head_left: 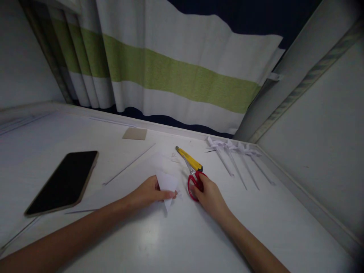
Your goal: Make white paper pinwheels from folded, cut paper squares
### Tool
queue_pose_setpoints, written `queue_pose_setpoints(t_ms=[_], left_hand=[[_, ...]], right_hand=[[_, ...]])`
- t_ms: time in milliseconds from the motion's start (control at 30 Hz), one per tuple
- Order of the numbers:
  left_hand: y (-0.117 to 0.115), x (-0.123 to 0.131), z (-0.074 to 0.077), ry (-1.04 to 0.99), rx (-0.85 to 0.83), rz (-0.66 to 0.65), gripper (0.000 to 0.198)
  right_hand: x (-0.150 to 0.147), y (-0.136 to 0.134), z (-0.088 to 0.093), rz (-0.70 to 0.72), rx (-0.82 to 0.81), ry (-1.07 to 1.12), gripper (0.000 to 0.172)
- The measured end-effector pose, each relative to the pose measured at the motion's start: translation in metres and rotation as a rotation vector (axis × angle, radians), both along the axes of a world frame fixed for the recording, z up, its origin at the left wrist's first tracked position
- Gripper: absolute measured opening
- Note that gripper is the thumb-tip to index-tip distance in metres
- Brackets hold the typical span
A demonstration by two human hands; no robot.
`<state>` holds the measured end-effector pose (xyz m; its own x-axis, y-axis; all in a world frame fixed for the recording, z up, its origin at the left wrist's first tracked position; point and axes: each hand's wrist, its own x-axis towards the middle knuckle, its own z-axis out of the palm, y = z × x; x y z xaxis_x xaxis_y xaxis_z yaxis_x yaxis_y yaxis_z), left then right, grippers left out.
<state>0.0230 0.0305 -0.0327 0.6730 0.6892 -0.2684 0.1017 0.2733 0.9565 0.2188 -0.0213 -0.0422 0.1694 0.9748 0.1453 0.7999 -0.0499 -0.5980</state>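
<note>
My left hand (152, 191) pinches a small piece of white paper (167, 182), whose pointed lower corner sticks out below the thumb. To its right, my right hand (209, 191) is closed on the red handles of a pair of scissors (192, 182). The scissors' blades point up and away from me, apart from the paper. A yellow utility knife (190, 158) lies just beyond the blades, and part of it is next to them. Small white scraps lie on the table near the knife and below the paper.
Paper pinwheels (230, 146) on thin sticks lie in a row at the back right. A dark-screened tablet or phone (64, 182) lies at left, with thin rods (129, 163) around it. Farther back is a beige card (135, 134), before a striped curtain (170, 72).
</note>
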Motion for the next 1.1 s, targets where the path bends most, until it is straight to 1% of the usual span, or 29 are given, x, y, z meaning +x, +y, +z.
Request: queue_pose_setpoints(t_ms=[100,267,400,633,767,867,933,1033,1100], left_hand=[[0.001,-0.001,0.003,0.063,-0.006,0.027,0.025],[-0.002,0.0,0.003,-0.019,-0.079,0.117,0.022],[-0.002,0.001,0.0,-0.048,-0.091,0.123,0.02],[-0.004,0.001,0.001,-0.079,-0.069,0.052,0.02],[-0.007,-0.001,0.005,-0.095,-0.013,0.015,0.015],[-0.007,-0.001,0.007,-0.113,0.051,-0.019,0.022],[-0.006,-0.002,0.007,-0.103,0.06,-0.028,0.025],[-0.006,-0.002,0.008,-0.069,0.049,-0.027,0.024],[-0.006,-0.001,0.009,-0.056,0.041,-0.014,0.025]], right_hand=[[-0.002,-0.002,0.001,0.026,0.008,-0.151,0.031],[-0.003,-0.002,-0.004,0.067,-0.018,-0.317,0.031],[-0.002,-0.002,-0.007,0.074,-0.028,-0.388,0.029],[0.002,-0.004,-0.001,0.104,-0.034,-0.413,0.023],[0.006,0.0,-0.001,0.088,-0.025,-0.423,0.025],[0.008,0.0,0.002,0.088,-0.022,-0.412,0.026],[0.007,-0.001,0.004,0.084,-0.018,-0.401,0.026],[0.006,-0.003,0.008,0.068,-0.008,-0.396,0.026],[0.004,-0.004,0.009,0.044,0.029,-0.411,0.027]])
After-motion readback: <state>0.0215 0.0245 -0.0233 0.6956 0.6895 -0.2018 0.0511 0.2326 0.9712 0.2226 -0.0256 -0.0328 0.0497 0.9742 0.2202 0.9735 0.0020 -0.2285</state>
